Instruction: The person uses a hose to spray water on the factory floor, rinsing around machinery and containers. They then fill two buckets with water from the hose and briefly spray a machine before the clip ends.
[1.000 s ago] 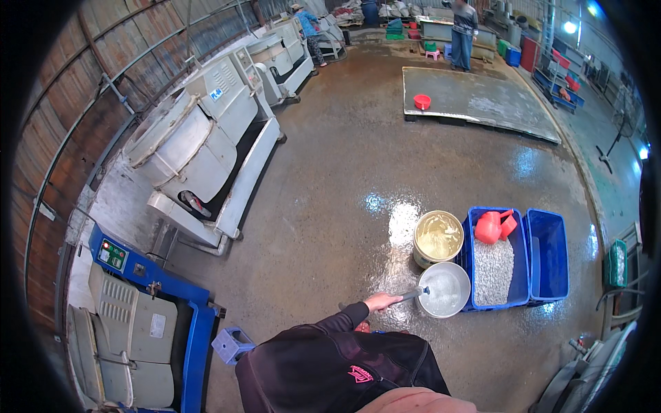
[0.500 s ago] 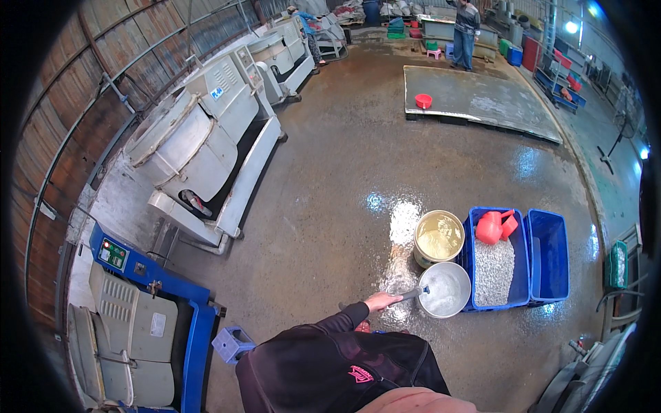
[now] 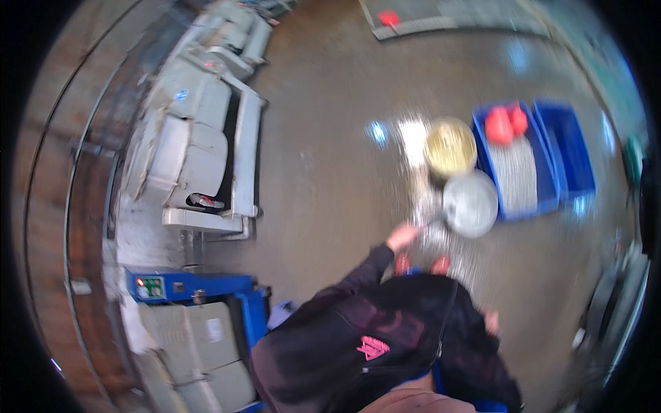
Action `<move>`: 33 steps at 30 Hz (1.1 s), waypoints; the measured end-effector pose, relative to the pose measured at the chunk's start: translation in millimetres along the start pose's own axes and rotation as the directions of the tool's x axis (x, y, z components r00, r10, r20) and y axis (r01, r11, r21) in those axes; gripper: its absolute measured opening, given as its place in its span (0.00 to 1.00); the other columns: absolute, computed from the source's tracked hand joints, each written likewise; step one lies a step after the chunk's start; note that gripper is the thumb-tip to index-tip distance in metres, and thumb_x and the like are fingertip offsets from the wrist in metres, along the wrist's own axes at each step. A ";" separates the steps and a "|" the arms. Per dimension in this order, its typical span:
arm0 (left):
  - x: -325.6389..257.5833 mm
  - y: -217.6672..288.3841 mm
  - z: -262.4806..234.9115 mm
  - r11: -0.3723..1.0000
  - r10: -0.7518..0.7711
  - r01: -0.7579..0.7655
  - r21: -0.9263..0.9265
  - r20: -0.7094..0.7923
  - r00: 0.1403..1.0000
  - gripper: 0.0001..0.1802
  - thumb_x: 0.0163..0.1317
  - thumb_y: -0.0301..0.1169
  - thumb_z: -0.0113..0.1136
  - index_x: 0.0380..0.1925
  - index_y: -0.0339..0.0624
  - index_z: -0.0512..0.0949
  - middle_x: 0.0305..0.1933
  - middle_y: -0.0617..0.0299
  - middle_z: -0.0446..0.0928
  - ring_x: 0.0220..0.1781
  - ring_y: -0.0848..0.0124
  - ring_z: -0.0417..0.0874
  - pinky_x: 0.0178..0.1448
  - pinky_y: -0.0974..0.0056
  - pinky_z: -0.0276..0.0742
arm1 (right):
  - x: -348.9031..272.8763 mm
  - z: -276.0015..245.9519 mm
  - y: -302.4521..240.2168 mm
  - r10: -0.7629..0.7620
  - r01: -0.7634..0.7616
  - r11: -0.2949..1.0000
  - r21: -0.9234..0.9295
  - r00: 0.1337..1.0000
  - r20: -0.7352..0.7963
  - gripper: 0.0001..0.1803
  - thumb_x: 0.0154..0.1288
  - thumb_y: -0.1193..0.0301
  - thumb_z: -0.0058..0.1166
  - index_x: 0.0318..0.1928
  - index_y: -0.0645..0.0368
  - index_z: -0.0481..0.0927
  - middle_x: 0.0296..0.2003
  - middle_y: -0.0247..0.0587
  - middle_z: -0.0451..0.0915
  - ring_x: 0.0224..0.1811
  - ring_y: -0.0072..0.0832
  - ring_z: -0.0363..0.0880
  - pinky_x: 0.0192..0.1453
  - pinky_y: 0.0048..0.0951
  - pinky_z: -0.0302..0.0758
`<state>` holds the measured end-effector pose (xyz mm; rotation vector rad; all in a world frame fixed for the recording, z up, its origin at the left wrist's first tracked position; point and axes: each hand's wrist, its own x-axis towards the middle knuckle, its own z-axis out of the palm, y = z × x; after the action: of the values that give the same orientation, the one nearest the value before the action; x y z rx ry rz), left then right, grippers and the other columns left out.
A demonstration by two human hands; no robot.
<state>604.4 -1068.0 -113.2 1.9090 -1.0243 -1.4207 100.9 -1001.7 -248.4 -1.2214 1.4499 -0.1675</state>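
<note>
My left hand [image 3: 405,237] is closed round a grey handle [image 3: 434,221] that reaches to a round, pale grey pan [image 3: 475,205]. Whether handle and pan are one piece is blurred. The pan stands beside a round bucket [image 3: 450,146] with a yellowish inside, both near the blue crates. Close to my right side my right hand [image 3: 490,322] shows only in part, smeared by motion, its fingers unclear. One blue crate [image 3: 551,197] holds small whitish pieces [image 3: 515,175] and a red scoop or jug [image 3: 500,125].
A second blue crate [image 3: 570,148] adjoins the first on the right. Grey machines [image 3: 200,144] line the left wall, with a blue-framed one [image 3: 193,283] nearer. The floor [image 3: 323,151] shines wet. At the far end lies a low platform [image 3: 475,19] bearing a red bowl [image 3: 389,18].
My view has tipped downward, so the crates, bucket and pan sit higher in the picture. My right hand has come into sight. The left hand still grips the handle.
</note>
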 end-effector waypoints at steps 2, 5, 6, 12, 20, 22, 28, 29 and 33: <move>-5.3 2.6 2.4 0.979 -0.122 0.124 -0.163 0.020 0.992 0.25 0.57 0.53 0.54 0.21 0.41 0.77 0.15 0.66 0.69 0.16 0.77 0.68 0.22 0.69 0.65 | -21.0 1.3 -24.2 0.028 -0.035 0.978 0.207 0.999 0.035 0.14 0.59 0.71 0.40 0.19 0.59 0.75 0.12 0.36 0.72 0.09 0.24 0.66 0.12 0.27 0.60; -8.1 15.8 4.3 0.955 -0.278 0.280 -0.099 0.033 0.960 0.27 0.57 0.56 0.52 0.21 0.40 0.75 0.16 0.68 0.68 0.15 0.78 0.66 0.21 0.70 0.64 | -30.9 7.0 -44.8 0.482 -0.483 0.853 0.196 0.874 0.056 0.22 0.58 0.75 0.35 0.54 0.56 0.71 0.27 0.35 0.77 0.19 0.21 0.73 0.19 0.25 0.70; -10.4 19.8 5.0 0.957 -0.278 0.280 -0.077 0.033 0.960 0.27 0.56 0.56 0.53 0.20 0.40 0.74 0.15 0.67 0.68 0.15 0.78 0.67 0.21 0.70 0.64 | -34.2 9.6 -46.2 0.510 -0.509 0.821 0.258 0.858 0.069 0.22 0.58 0.77 0.34 0.52 0.56 0.72 0.27 0.34 0.77 0.22 0.22 0.74 0.22 0.25 0.71; -11.3 33.7 5.4 0.957 -0.291 0.291 -0.015 -0.010 0.957 0.29 0.54 0.58 0.53 0.19 0.40 0.74 0.14 0.67 0.69 0.15 0.77 0.69 0.21 0.71 0.64 | -44.2 14.3 -46.7 0.519 -0.526 0.818 0.231 0.849 0.096 0.22 0.57 0.77 0.34 0.51 0.55 0.72 0.30 0.36 0.77 0.23 0.23 0.75 0.26 0.29 0.73; -7.9 32.0 11.3 0.966 -0.259 0.259 -0.022 -0.002 0.966 0.28 0.55 0.58 0.53 0.20 0.40 0.74 0.15 0.66 0.69 0.17 0.77 0.69 0.23 0.71 0.64 | -36.5 8.9 -48.5 0.503 -0.506 0.814 0.285 0.860 0.091 0.22 0.57 0.77 0.33 0.52 0.57 0.72 0.30 0.36 0.77 0.24 0.23 0.75 0.25 0.28 0.73; -10.0 31.6 12.6 0.964 -0.245 0.249 -0.096 0.054 0.968 0.26 0.56 0.55 0.54 0.22 0.40 0.73 0.16 0.68 0.67 0.18 0.78 0.67 0.25 0.71 0.63 | -33.3 6.3 -51.2 0.509 -0.511 0.800 0.314 0.855 0.094 0.22 0.57 0.77 0.33 0.52 0.57 0.72 0.30 0.35 0.77 0.24 0.24 0.75 0.25 0.28 0.73; -20.0 32.4 17.7 0.983 -0.175 0.182 -0.038 0.146 0.974 0.18 0.55 0.46 0.59 0.26 0.42 0.71 0.20 0.70 0.65 0.23 0.80 0.65 0.29 0.72 0.61 | -29.3 -1.6 -59.7 0.507 -0.513 0.798 0.315 0.855 0.109 0.21 0.59 0.78 0.35 0.53 0.57 0.71 0.28 0.33 0.76 0.21 0.19 0.72 0.23 0.22 0.68; -21.8 33.2 18.8 0.985 -0.166 0.170 -0.013 0.146 0.975 0.17 0.55 0.45 0.60 0.26 0.42 0.71 0.20 0.70 0.65 0.23 0.80 0.65 0.29 0.72 0.60 | -29.8 -2.3 -59.9 0.504 -0.510 0.809 0.293 0.858 0.100 0.21 0.58 0.78 0.35 0.52 0.56 0.72 0.29 0.33 0.76 0.22 0.21 0.73 0.24 0.24 0.70; -28.1 37.0 27.3 0.983 -0.182 0.182 0.006 0.113 0.977 0.17 0.54 0.43 0.61 0.28 0.41 0.71 0.21 0.70 0.65 0.23 0.80 0.65 0.29 0.72 0.61 | -34.5 -3.8 -55.3 0.510 -0.511 0.811 0.285 0.856 0.085 0.23 0.55 0.79 0.33 0.50 0.56 0.73 0.29 0.35 0.76 0.24 0.23 0.74 0.26 0.29 0.73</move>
<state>564.7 -1065.1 -76.9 1.9803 -0.9144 -1.6491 121.5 -1002.9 -186.4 -0.5535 1.6311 -0.0103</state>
